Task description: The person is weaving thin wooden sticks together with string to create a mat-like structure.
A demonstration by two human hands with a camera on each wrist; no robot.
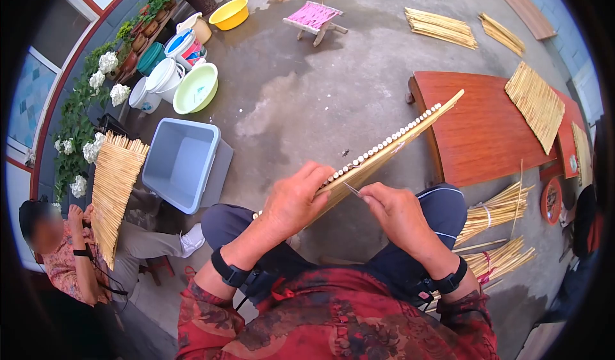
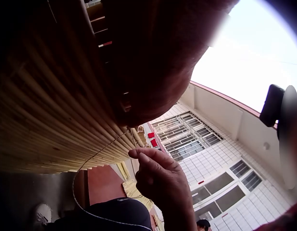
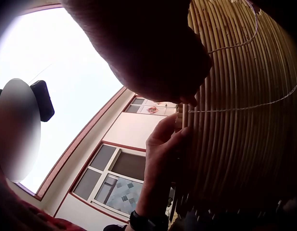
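Observation:
A mat of pale, straight stalks [image 1: 398, 144] stands nearly edge-on above the lap, its row of cut stalk ends facing up. My left hand [image 1: 296, 200] grips its near upper edge, with the thumb on one face and fingers over the other. Close beside the mat's face, my right hand [image 1: 398, 216] pinches a thin string between thumb and forefinger. From the mat the string [image 2: 75, 183] hangs in a wide loop in the left wrist view. Across the stalks in the right wrist view runs the string [image 3: 240, 110]; there my left hand [image 3: 160, 154] holds the edge.
A low red-brown table [image 1: 477, 129] carries another stalk mat [image 1: 537, 107]. Stalk bundles [image 1: 496, 209] lie by the right knee. A grey-blue tub [image 1: 182, 164] stands at left, near a seated person holding a stalk mat [image 1: 118, 190]. A pink-topped stool [image 1: 314, 17] stands farther off.

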